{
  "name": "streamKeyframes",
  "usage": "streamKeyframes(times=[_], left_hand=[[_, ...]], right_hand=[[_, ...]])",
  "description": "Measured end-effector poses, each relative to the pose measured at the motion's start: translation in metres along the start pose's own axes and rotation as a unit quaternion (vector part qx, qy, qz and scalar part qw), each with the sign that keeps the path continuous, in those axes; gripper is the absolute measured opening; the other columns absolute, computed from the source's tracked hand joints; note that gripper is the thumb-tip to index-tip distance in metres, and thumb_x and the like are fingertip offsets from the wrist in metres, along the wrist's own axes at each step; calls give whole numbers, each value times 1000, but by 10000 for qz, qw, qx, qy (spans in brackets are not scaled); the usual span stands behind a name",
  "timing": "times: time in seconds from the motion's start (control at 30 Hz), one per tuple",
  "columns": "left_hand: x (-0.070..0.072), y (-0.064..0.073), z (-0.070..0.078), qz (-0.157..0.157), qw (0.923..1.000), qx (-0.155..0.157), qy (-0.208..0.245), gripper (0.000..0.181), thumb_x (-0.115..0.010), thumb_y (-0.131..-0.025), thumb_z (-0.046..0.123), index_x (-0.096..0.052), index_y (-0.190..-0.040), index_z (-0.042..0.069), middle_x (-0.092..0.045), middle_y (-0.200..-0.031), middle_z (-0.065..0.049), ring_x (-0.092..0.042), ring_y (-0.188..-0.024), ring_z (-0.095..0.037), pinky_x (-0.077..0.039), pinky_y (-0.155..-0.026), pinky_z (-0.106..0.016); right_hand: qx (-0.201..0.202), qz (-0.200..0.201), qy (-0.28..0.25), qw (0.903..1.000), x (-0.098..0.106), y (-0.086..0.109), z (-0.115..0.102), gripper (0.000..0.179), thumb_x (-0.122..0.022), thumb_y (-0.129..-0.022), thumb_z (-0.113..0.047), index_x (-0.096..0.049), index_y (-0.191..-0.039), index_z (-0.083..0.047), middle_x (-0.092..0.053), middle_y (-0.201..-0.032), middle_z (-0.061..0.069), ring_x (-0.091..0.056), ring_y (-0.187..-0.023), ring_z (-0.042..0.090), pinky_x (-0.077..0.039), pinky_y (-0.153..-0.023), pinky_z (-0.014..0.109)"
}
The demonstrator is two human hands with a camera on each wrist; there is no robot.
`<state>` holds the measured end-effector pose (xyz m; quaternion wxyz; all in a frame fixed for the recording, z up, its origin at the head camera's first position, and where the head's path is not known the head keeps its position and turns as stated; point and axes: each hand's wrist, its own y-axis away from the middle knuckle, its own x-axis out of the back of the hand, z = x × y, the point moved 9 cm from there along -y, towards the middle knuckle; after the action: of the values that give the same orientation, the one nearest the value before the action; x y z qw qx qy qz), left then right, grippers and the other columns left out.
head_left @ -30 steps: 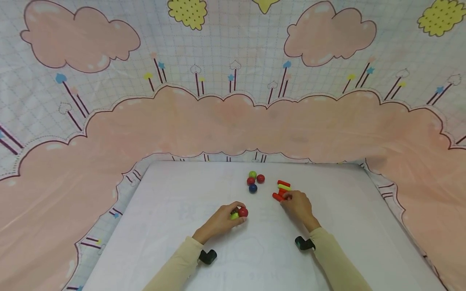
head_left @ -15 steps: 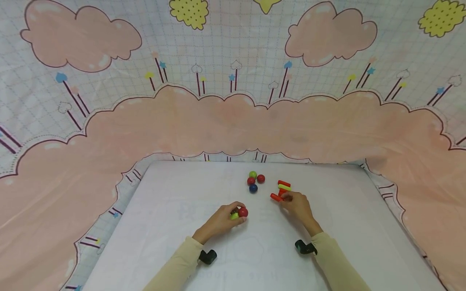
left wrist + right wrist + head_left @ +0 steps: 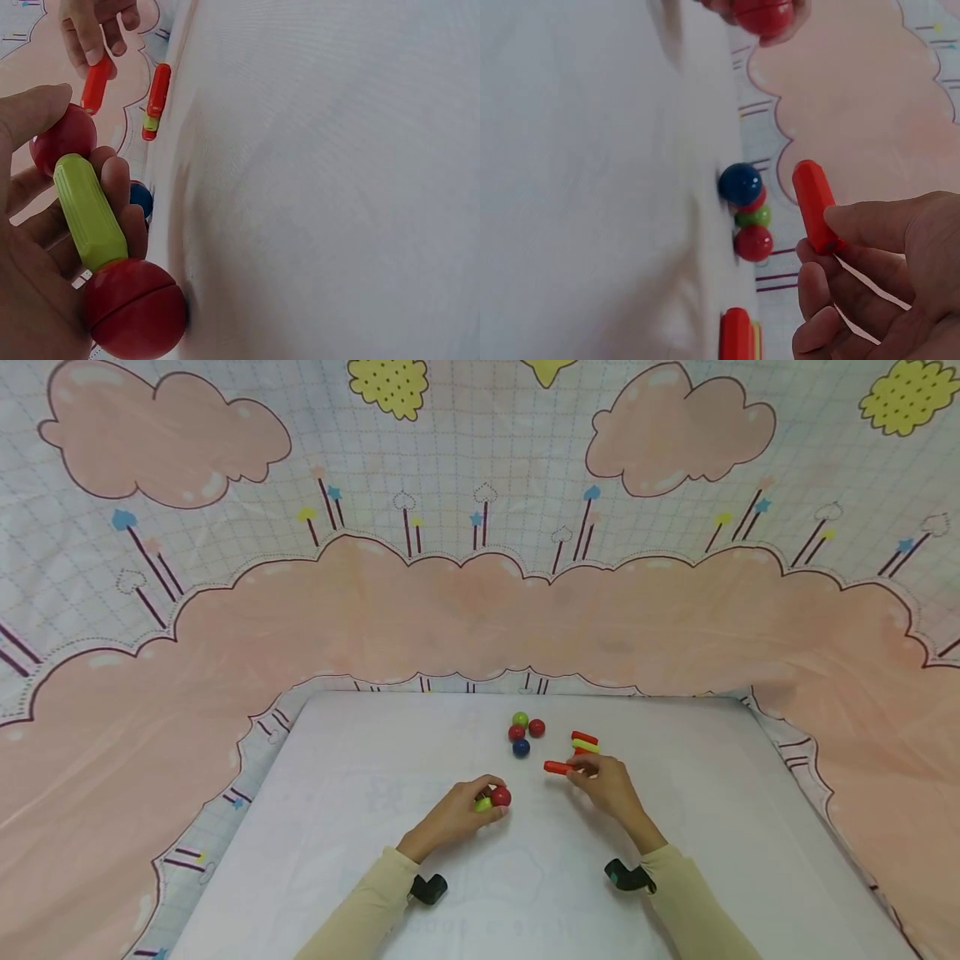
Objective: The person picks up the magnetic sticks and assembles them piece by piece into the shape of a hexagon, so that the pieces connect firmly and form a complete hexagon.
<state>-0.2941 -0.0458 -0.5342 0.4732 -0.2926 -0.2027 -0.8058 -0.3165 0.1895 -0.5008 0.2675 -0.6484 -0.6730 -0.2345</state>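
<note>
Head view puts the red rod (image 3: 557, 767) pinched in your right hand (image 3: 613, 787) at two o'clock from your left hand (image 3: 452, 816), whose fingers curl round a lime rod (image 3: 90, 210) joining two red balls (image 3: 135, 311); steady these, red rod's tip bare.

Red stick (image 3: 813, 201), lime-green bar (image 3: 88, 211)

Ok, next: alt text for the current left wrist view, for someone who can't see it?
Close up, the left hand holds a green rod with a red ball at each end. Beyond it, the right hand pinches a red rod. Farther off are a partly hidden blue ball and more red and green rods.
</note>
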Motion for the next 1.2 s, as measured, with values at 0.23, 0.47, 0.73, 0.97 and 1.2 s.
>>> streamKeyframes(times=[0.23, 0.47, 0.73, 0.97, 1.2], left_hand=[[2, 0, 2, 103, 9999, -49, 36, 41, -66, -93, 41, -57, -128, 23, -66, -106, 3, -55, -94, -13, -48, -81, -31], [3, -3, 6, 204, 9997, -108, 101, 42, -68, -92, 40, -57, -128, 22, -66, -110, 3, -55, -97, -13, -50, -84, -31], [4, -4, 8, 254, 9995, -134, 105, 41, -68, -92, 38, -58, -128, 22, -66, -107, 4, -56, -95, -13, -50, -84, -29], [3, -4, 8, 291, 9994, -209, 19, 41, -69, -92, 37, -58, -128, 22, -67, -108, 3, -56, -95, -12, -50, -85, -29], [4, -5, 11, 373, 9984, -395, -122, 39, -70, -91, 35, -59, -127, 22, -68, -105, 4, -56, -90, -10, -49, -81, -26]], right_hand=[[163, -37, -163, 9997, -2, 6, -18, 23, -71, -90, -17, -72, -112, -12, -70, -99, 5, -59, -94, 22, -47, -69, 28], [277, -65, -96, 9996, -6, 11, -34, 24, -72, -90, -19, -72, -114, -13, -70, -101, 3, -58, -93, 21, -46, -72, 28], [277, -133, -149, 9994, -14, 16, -41, 25, -73, -89, -18, -73, -114, -13, -72, -103, 1, -58, -92, 19, -46, -72, 27], [292, -147, -187, 9993, -17, 18, -48, 23, -73, -89, -16, -74, -112, -15, -72, -100, 2, -57, -89, 20, -48, -67, 27], [331, -225, -199, 9990, -22, 19, -53, 23, -74, -88, -16, -75, -110, -16, -71, -99, 1, -57, -88, 18, -48, -66, 27]])
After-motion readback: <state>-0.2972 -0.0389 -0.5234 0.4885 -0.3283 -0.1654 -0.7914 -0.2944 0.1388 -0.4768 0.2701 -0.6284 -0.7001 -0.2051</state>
